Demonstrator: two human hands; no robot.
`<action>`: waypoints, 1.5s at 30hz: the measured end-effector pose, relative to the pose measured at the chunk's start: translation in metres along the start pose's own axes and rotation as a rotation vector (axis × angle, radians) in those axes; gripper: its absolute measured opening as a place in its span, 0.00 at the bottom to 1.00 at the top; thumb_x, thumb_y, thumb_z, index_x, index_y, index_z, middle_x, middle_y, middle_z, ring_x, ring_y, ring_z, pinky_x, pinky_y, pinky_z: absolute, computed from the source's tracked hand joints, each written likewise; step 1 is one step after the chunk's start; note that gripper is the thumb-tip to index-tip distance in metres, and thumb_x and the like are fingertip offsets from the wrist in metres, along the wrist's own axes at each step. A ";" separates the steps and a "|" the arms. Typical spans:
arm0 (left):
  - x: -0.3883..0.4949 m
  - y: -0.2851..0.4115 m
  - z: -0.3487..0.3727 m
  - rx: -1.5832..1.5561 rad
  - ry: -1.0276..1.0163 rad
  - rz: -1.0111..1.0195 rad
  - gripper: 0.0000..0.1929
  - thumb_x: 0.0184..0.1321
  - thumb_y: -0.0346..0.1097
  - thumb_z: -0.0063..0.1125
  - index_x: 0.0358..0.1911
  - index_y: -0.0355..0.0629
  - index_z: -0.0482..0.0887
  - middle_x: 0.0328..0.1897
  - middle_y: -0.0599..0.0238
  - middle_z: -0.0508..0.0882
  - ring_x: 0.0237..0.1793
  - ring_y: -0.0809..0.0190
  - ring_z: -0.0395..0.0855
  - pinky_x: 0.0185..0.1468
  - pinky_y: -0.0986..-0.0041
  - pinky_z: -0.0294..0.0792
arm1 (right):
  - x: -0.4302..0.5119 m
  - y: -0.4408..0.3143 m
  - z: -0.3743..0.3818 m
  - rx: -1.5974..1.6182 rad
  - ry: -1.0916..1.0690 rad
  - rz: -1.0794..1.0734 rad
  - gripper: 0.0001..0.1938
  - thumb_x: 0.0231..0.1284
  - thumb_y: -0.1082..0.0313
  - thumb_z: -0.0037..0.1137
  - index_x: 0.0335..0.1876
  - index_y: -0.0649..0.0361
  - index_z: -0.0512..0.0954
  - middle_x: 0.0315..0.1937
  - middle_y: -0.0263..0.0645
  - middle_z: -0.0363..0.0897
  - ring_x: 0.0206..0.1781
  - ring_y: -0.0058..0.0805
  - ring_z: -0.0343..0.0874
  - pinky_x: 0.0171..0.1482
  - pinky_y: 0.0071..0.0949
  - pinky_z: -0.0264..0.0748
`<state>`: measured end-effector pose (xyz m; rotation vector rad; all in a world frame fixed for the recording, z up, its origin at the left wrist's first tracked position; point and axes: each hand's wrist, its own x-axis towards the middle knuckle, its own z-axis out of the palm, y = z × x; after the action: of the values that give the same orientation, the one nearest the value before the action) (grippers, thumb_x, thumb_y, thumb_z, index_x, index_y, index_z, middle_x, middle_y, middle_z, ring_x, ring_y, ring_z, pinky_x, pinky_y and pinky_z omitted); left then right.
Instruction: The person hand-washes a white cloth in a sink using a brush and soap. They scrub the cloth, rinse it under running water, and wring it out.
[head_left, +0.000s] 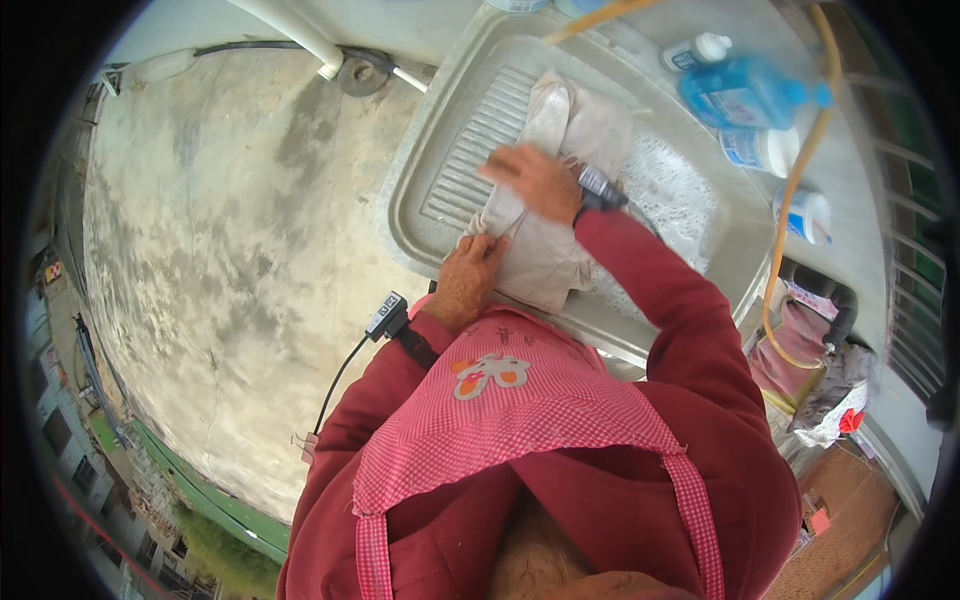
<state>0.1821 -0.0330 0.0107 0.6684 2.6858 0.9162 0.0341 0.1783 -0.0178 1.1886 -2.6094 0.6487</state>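
A wet, pale cloth garment (540, 247) lies across the ribbed washboard (480, 142) of a laundry sink (397, 187). On the garment's near left end rests my left hand (469, 277), its fingertips pressing the fabric at the board's lower edge. My right hand (536, 180) is over the middle of the cloth, slightly blurred, its fingers spread to the left; whether it grips any fabric cannot be told. Sudsy water (667, 195) fills the basin to the right of the garment. Each wrist carries a small strapped device, and the left one has a cable.
Along the sink's right ledge are a blue liquid bottle (739, 94), a small white-capped bottle (697, 52), a white tub (761, 150) and another tub (802, 214). A yellow hose (806, 161) arches over that side. Fabrics (802, 352) hang at the right.
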 end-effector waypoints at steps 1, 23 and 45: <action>-0.001 0.000 0.001 0.003 -0.014 -0.010 0.34 0.54 0.22 0.59 0.70 0.42 0.82 0.58 0.56 0.79 0.56 0.46 0.79 0.61 0.57 0.77 | 0.015 0.034 0.000 -0.083 -0.018 0.102 0.28 0.63 0.76 0.57 0.67 0.37 0.84 0.61 0.32 0.83 0.56 0.36 0.82 0.53 0.34 0.86; 0.002 -0.001 -0.004 -0.008 0.005 0.022 0.34 0.53 0.22 0.59 0.69 0.41 0.82 0.58 0.55 0.78 0.56 0.45 0.78 0.61 0.57 0.77 | -0.018 -0.026 -0.004 -0.021 0.005 0.188 0.29 0.65 0.77 0.55 0.70 0.39 0.83 0.61 0.35 0.83 0.56 0.39 0.82 0.54 0.36 0.85; 0.013 -0.017 -0.015 -0.177 -0.123 0.016 0.24 0.65 0.28 0.61 0.67 0.45 0.85 0.61 0.51 0.83 0.60 0.41 0.81 0.64 0.54 0.78 | -0.114 -0.014 -0.006 0.660 0.315 1.040 0.31 0.76 0.68 0.63 0.82 0.59 0.69 0.70 0.45 0.83 0.70 0.29 0.81 0.71 0.28 0.75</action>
<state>0.1596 -0.0463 0.0106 0.6846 2.4613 1.0654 0.1193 0.2491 -0.0484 -0.3386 -2.6201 1.7724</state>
